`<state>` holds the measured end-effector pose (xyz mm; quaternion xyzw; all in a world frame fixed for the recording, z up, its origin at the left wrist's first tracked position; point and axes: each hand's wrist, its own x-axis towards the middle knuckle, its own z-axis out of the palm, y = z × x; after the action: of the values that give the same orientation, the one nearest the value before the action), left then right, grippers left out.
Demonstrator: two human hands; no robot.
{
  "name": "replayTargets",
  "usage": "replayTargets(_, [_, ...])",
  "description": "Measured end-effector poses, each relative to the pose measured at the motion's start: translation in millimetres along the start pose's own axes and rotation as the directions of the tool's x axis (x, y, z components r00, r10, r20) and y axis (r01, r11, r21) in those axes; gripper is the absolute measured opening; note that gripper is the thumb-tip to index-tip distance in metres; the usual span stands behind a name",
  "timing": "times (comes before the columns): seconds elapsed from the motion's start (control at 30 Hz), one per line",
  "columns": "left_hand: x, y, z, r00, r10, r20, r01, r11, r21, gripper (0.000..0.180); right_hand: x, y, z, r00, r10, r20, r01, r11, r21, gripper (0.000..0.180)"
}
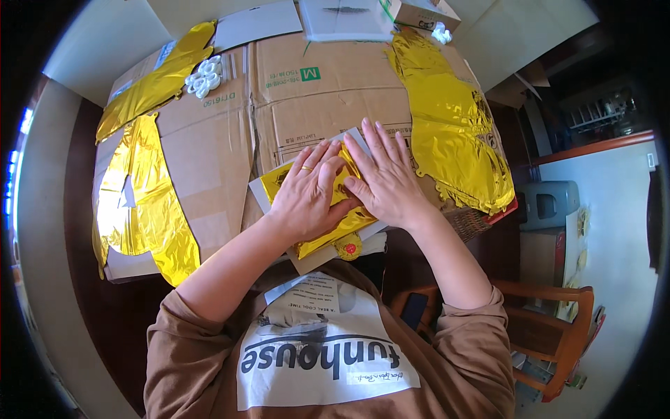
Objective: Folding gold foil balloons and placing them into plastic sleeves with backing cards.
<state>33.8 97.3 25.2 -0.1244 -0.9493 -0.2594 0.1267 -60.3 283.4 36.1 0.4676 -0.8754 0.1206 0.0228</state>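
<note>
Filling most of the worktop, brown cardboard (216, 153); over its right side, a large gold foil sheet (447, 98), with two smaller foil pieces (157, 202) at left. At the near edge, atop a pale card (261, 193), a folded gold foil packet (334, 232), pressed under left hand (303, 195) and right hand (391, 185), laid flat, close together, clamped on nothing. Probably light, limp, slippery, easily creased; best held by the stiffer card's edges. Beyond, a translucent container (345, 26) and a carton (417, 14); below right, a woven basket (466, 223), all too unclear inside to tell.
</note>
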Motion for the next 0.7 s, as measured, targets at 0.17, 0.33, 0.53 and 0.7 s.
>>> replayTargets(0.17, [-1,-3,4,1.0,-0.009,-0.028,0.008,1.0,-0.026,0.084,0,-1,21,1.0,-0.003,-0.012,0.002,0.999,-0.05,0.075])
replayTargets(0.33, [-2,-3,0,0.999,-0.035,-0.033,0.033,0.998,-0.061,0.085,-2,-5,20,1.0,0.002,-0.014,-0.003,0.999,-0.044,0.074])
replayTargets(0.53, [-16,-12,-20,0.995,0.033,-0.095,-0.044,0.992,-0.12,0.081,0,-12,11,0.998,0.047,0.039,-0.045,0.998,-0.047,0.074])
replayTargets(0.7, [-63,-7,-34,0.993,-0.117,-0.02,0.119,0.982,0.145,0.085,-1,-11,14,1.0,0.007,0.011,-0.007,0.997,-0.072,0.077])
